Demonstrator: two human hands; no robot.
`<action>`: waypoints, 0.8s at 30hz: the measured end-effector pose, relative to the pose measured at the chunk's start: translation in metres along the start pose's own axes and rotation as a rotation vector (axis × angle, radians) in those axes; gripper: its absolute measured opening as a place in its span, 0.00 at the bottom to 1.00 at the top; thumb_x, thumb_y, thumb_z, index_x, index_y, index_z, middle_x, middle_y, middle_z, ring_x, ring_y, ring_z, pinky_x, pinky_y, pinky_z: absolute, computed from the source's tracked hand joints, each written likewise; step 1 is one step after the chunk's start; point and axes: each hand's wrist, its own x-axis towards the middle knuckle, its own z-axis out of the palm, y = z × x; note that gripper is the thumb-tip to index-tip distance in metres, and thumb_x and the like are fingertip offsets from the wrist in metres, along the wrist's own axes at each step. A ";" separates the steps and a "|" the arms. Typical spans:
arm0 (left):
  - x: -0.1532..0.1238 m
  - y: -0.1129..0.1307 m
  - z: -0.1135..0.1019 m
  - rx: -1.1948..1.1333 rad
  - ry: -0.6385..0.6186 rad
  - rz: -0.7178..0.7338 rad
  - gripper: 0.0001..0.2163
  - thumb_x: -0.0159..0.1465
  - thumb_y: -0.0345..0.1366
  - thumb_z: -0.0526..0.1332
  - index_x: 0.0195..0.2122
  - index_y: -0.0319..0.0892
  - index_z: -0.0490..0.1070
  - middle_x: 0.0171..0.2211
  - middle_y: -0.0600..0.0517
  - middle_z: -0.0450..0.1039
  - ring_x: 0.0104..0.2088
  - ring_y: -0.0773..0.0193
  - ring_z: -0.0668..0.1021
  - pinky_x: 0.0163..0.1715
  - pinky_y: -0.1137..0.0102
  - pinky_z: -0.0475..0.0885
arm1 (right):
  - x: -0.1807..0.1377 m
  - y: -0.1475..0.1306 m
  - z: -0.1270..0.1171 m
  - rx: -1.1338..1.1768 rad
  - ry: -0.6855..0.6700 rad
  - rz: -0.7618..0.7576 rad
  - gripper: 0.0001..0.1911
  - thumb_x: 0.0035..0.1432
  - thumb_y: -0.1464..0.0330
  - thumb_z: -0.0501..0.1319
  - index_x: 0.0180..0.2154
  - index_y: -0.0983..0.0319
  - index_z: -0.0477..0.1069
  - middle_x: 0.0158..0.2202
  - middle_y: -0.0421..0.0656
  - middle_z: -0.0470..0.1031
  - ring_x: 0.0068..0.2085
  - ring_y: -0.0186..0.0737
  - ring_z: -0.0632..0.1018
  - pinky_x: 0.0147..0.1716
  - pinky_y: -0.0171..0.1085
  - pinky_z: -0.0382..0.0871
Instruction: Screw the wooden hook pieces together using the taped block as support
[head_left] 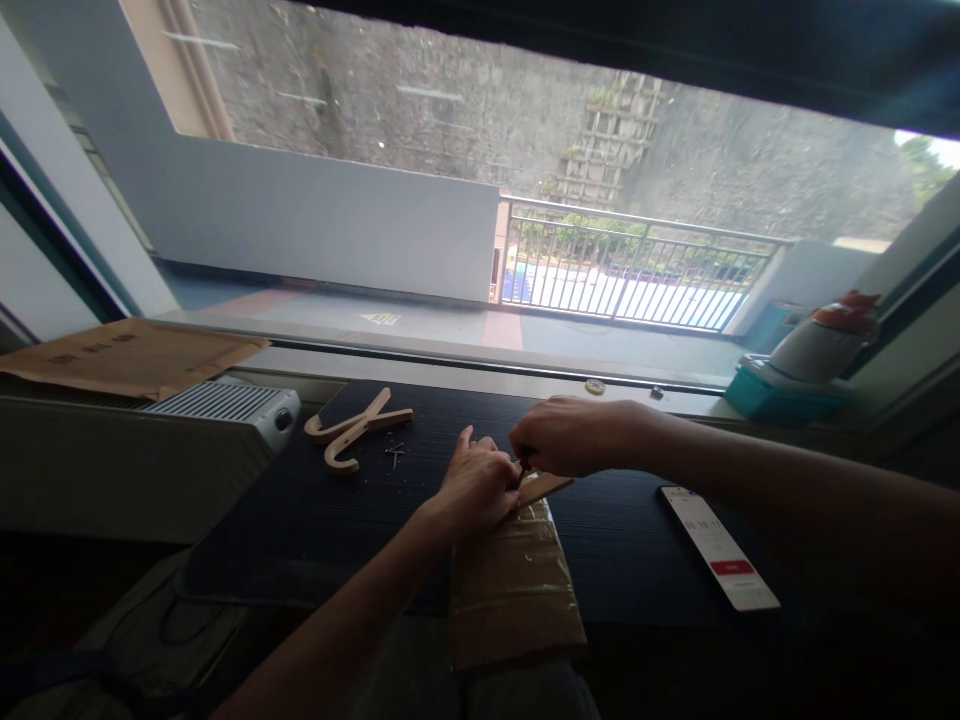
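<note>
My left hand (484,480) is closed on a light wooden piece (549,488), holding it down over the far end of a cardboard block (517,600) wrapped in clear tape. Close above it, my right hand (570,436) is closed around a small dark tool (523,468) whose kind I cannot make out. The tool's lower end meets the wood beside my left fingers, and my hands hide the contact. To the left on the dark table (300,540) lie crossed wooden pieces with hooked ends (364,428) and several small screws or nails (395,452).
A phone (720,550) showing a timer lies at the right. Along the windowsill stand a tape roll (595,386), a small dark object (657,392) and a teal box (784,393) with a grey, orange-topped container (825,340). A brown envelope (127,358) rests on a radiator (150,460).
</note>
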 end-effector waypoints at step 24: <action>-0.001 0.001 0.000 -0.005 0.009 0.017 0.10 0.57 0.33 0.57 0.20 0.43 0.72 0.24 0.52 0.72 0.40 0.58 0.70 0.57 0.45 0.42 | 0.003 -0.002 0.003 -0.011 0.013 0.152 0.13 0.59 0.65 0.54 0.34 0.66 0.74 0.31 0.46 0.75 0.31 0.37 0.72 0.28 0.34 0.57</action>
